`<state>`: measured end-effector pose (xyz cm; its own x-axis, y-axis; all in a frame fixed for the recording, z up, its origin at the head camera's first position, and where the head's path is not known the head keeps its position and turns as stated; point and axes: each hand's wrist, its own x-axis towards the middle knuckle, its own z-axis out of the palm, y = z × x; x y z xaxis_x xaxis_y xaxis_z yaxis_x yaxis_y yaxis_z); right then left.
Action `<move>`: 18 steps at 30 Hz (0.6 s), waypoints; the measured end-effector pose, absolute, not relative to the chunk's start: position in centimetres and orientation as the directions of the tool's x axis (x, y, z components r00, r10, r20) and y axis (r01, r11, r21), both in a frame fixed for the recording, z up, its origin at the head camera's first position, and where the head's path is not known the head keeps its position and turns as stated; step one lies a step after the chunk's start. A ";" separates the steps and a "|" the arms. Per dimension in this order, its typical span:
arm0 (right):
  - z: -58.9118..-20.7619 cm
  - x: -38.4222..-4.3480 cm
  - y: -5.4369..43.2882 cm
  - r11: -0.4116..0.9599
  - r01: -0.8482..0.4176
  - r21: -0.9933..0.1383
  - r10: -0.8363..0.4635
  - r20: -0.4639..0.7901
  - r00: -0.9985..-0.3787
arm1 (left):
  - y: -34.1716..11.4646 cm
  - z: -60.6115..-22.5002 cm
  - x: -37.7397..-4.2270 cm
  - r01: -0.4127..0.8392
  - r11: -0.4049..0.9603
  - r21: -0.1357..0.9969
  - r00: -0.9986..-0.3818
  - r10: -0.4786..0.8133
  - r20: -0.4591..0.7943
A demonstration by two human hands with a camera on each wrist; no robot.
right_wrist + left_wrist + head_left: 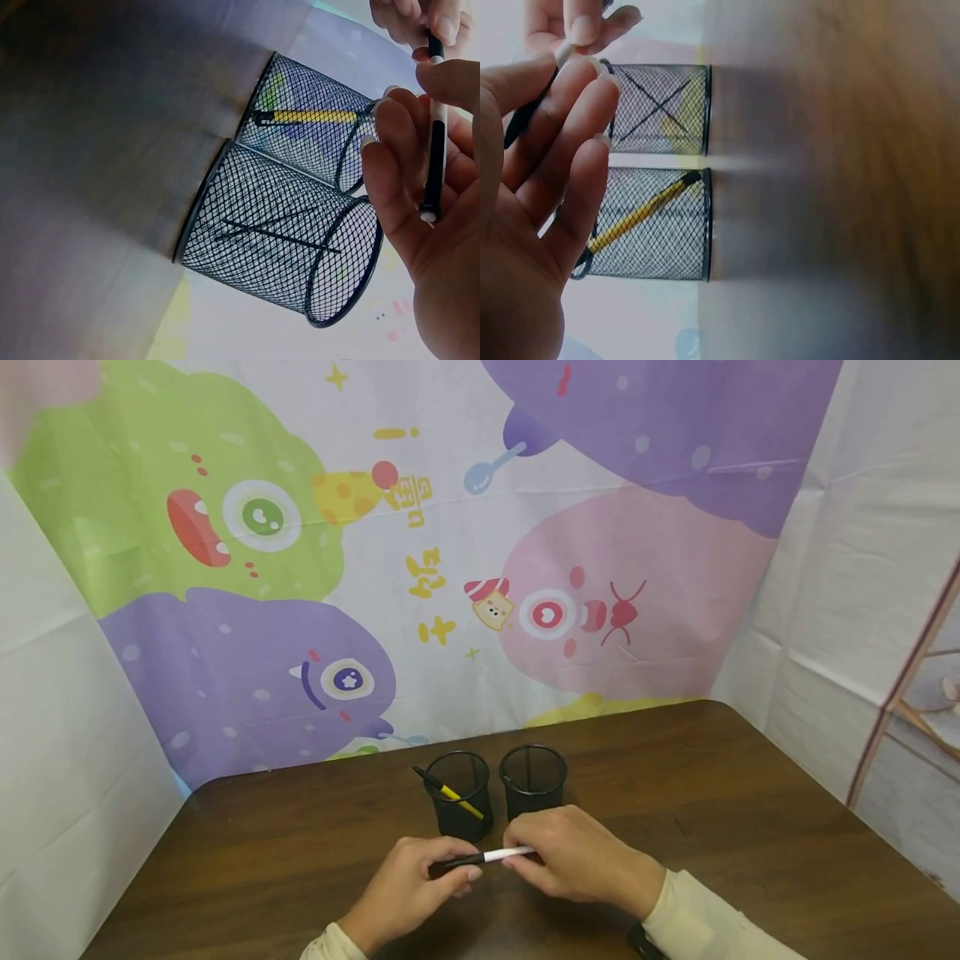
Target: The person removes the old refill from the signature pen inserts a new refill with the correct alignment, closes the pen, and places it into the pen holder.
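A slim pen [495, 855] with a white barrel and black ends spans the gap between both hands in front of two mesh cups. My left hand [416, 881] pinches its black end between thumb and fingers. My right hand [573, 856] grips the white barrel; in the right wrist view the pen's other black end [433, 195] sticks out past the palm. Behind the left hand stands the left black mesh cup [459, 818], holding a yellow pen with black ends [450, 791] that leans inside. The right mesh cup [534, 793] stands beside it, partly hidden by the right hand; no pen shows inside.
Brown wood-grain table [300, 827] lies under everything. A cartoon-printed cloth [442, 677] hangs at the back, with pale cloths at both sides. By the right sleeve a small dark object [645, 941] is partly visible; its kind is unclear.
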<state>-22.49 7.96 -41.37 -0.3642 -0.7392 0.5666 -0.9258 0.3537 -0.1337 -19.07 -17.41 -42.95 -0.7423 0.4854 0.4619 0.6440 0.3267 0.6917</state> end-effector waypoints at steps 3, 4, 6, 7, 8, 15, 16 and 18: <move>-41.3 -22.5 8.0 0.343 -0.930 -0.129 -0.737 0.577 -0.351 | -17.2 -43.1 -19.0 0.628 0.304 0.716 -0.752 0.473 0.459; -41.3 -22.5 8.0 0.341 -0.932 -0.123 -0.736 0.582 -0.346 | -17.1 -43.1 -19.0 0.623 0.301 0.721 -0.756 0.468 0.458; -41.4 -22.5 8.0 0.337 -0.935 -0.112 -0.734 0.590 -0.335 | -17.0 -43.2 -19.0 0.611 0.298 0.733 -0.765 0.459 0.451; -41.4 -22.6 7.9 0.336 -0.936 -0.107 -0.733 0.594 -0.331 | -17.0 -43.2 -19.0 0.604 0.296 0.740 -0.770 0.456 0.446; -41.4 -22.6 7.9 0.336 -0.937 -0.101 -0.732 0.598 -0.327 | -17.0 -43.2 -18.9 0.594 0.293 0.749 -0.776 0.452 0.439; -41.5 -22.4 8.0 0.361 -0.920 -0.153 -0.740 0.553 -0.383 | -16.9 -43.4 -19.1 0.598 0.300 0.744 -0.779 0.436 0.450; -41.5 -22.4 8.0 0.369 -0.914 -0.171 -0.745 0.534 -0.400 | -17.0 -43.4 -19.1 0.606 0.302 0.736 -0.774 0.436 0.459; -41.5 -22.4 7.9 0.383 -0.903 -0.197 -0.753 0.499 -0.429 | -17.0 -43.5 -19.2 0.619 0.305 0.724 -0.767 0.433 0.473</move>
<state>-22.42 7.93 -41.46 -0.4286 -0.7533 0.4989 -0.9025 0.3827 -0.1974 -19.25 -17.03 -43.46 -0.7670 0.4334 0.4732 0.6189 0.3050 0.7239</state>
